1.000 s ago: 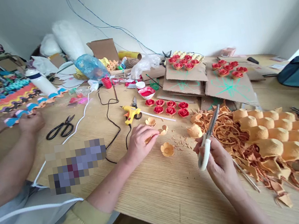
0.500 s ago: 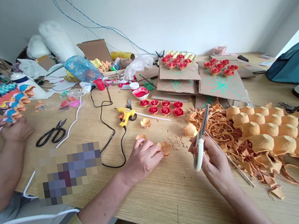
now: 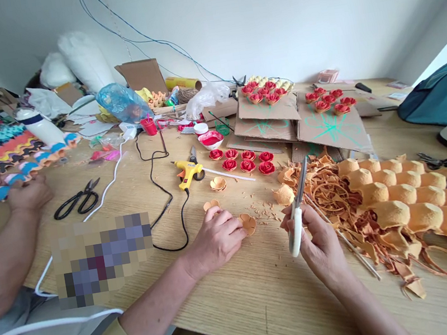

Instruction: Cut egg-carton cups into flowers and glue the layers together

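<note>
My left hand [image 3: 216,238] rests on the wooden table [image 3: 243,294] with its fingers curled onto an orange paper flower cup [image 3: 248,223]. A second small orange cup [image 3: 211,205] lies just behind that hand. My right hand [image 3: 318,234] grips white-handled scissors [image 3: 297,209], blades closed and pointing up and away. A cut orange cup [image 3: 283,195] lies beside the blades, with a heap of orange egg-carton scraps [image 3: 338,194] behind. An orange egg tray [image 3: 415,199] lies to the right.
A yellow glue gun [image 3: 187,171] with a black cord, black scissors [image 3: 77,200], red painted flowers [image 3: 243,162] and cardboard sheets [image 3: 327,128] lie farther back. At the left another person's hands [image 3: 19,191] hold a colourful wavy strip. A blue bag [image 3: 444,90] sits at the right.
My left hand drew back toward me from the far cup onto the near orange flower cup. The view shifted slightly. The other person's strip moved a little.
</note>
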`<state>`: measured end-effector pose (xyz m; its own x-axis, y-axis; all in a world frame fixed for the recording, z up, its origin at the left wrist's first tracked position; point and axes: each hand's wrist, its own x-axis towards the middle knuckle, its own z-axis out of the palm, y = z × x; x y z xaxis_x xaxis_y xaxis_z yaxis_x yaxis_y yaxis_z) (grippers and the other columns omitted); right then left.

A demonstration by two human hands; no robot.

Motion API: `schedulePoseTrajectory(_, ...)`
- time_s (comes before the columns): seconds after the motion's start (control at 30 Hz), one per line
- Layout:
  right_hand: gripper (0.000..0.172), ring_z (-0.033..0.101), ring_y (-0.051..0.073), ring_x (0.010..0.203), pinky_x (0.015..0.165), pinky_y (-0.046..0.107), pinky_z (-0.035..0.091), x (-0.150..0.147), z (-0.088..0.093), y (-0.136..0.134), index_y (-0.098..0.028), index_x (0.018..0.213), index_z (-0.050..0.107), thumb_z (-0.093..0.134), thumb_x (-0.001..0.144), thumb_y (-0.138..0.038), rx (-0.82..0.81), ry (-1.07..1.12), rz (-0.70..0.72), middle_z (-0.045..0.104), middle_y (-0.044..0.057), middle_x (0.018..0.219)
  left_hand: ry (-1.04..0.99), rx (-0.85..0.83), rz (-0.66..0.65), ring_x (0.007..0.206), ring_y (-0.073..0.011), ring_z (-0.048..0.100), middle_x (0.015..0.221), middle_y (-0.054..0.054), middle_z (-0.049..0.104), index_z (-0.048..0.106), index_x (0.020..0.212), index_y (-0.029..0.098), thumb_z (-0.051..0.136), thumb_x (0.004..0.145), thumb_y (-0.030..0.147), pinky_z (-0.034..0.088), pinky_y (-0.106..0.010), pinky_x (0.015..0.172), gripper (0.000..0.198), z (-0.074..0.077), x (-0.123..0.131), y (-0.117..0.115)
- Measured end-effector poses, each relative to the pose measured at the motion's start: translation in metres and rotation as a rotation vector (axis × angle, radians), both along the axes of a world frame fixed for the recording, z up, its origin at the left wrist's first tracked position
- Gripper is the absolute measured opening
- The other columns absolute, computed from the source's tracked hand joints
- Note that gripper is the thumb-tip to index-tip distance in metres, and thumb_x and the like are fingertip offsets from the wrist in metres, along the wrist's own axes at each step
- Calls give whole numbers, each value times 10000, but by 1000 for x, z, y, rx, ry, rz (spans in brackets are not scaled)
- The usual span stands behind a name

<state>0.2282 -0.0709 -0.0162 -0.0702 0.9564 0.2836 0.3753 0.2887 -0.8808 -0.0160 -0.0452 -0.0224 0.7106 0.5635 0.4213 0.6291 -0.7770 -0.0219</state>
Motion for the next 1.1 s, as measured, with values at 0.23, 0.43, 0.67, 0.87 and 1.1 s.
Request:
schedulePoseTrajectory(0.23,156,592,156,816,670,254,464,-2,3,-1,-222,927,582,507,961,-355,-2,9,10,645,17,903,-149,-90,57,928,-218,545,995,-50,681,648,1029,205,580,915,240,367,-444,927,137,2,0,0)
schedulePoseTrajectory(0.43,178,595,167,843,691,268,467,-1,2,-2,-215,929,589,505,960,-370,-6,6,9,650,28,933,-202,-219,70,1164,-273,538,1305,-117,607,505,1342,194,659,880,404,385,-472,1030,531,2,3,3)
schedulePoseTrajectory(0.67,154,582,175,813,673,278,463,-5,4,0,-217,926,577,534,946,-363,-9,-49,8,638,32,900,-241,-306,91,1134,-264,591,1274,-116,633,460,1364,188,680,872,260,482,-468,984,543,-9,11,4)
schedulePoseTrajectory(0.87,166,576,179,752,673,296,457,-10,-4,2,-224,907,561,626,880,-374,-68,-108,23,631,13,822,-440,-392,2,1186,-224,592,1277,-102,619,415,1390,217,719,842,218,517,-402,1006,627,-6,16,-1)
schedulePoseTrajectory(1.1,180,610,200,822,751,326,472,-14,-11,4,-222,961,580,632,875,-371,-167,-48,79,663,17,862,-502,-478,-97,1196,-216,587,1272,-102,617,445,1364,222,758,809,197,518,-372,1016,638,0,20,-5)
